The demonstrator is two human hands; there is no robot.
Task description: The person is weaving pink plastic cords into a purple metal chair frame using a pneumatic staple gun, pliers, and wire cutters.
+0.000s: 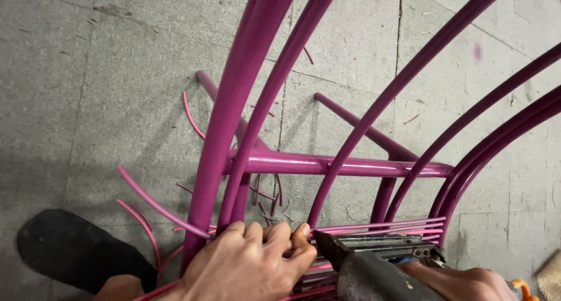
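- Below, at the bottom of the view, the left hand [248, 260] is curled shut, its fingers pressing thin pink strands [380, 226] against the magenta frame [327, 164].
- Those strands are slim, smooth, plastic-looking cords, laid side by side in flat horizontal rows between the frame's upright bars.
- One loose cord end [155, 202] sweeps out to the left of the hand in a soft curve; its tip is cut blunt.
- The frame is round metal tubing with a glossy, painted magenta coat; several bars arc upward like ribs, joined by a straight crossbar, and two legs angle down to the floor.
- The right hand [467, 283] is only partly in view at the lower edge, wrapped around the body of a staple gun [374, 260]; how tightly it grips cannot be told.
- The gun is dark, scuffed metal, blocky in shape, its nose touching the woven rows just beside the left fingertips.
- The floor [87, 91] is grey concrete slabs, rough and dusty, with short pink cord offcuts [193, 115] scattered about.
- A dark shoe [70, 248] rests on the floor at lower left.
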